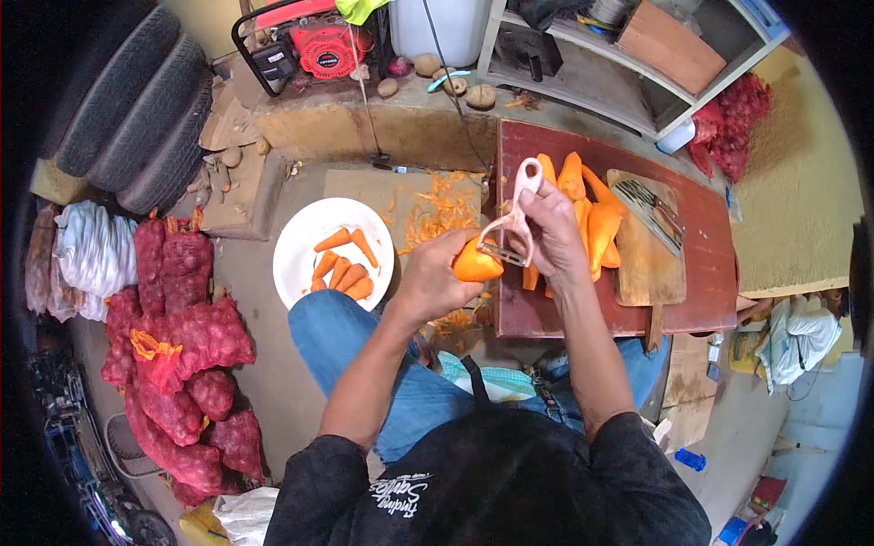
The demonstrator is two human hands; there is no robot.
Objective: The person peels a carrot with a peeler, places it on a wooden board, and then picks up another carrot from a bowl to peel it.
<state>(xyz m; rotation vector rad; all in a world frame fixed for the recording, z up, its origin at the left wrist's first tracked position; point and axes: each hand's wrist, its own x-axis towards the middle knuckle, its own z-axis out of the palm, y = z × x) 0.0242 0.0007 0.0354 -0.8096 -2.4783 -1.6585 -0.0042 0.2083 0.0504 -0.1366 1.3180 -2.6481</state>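
An orange carrot point(477, 262) is gripped in my left hand point(435, 280), its thick end pointing right. My right hand point(557, 227) is closed on a pale pink peeler point(517, 215), whose blade frame lies against or just over the carrot. Several peeled carrots point(596, 227) lie on the red table point(537, 318) behind and right of my right hand. A white basin point(296, 264) with several carrots point(341, 273) stands on the floor to the left. Orange peelings point(446, 214) are scattered on cardboard point(350, 185) beyond my hands.
On the red table lie a wooden board point(651, 273) and a knife point(669, 223). Red net sacks point(187, 364) fill the left floor, below stacked tires point(137, 118). A red generator point(328, 50) and metal shelf point(592, 68) stand at the back.
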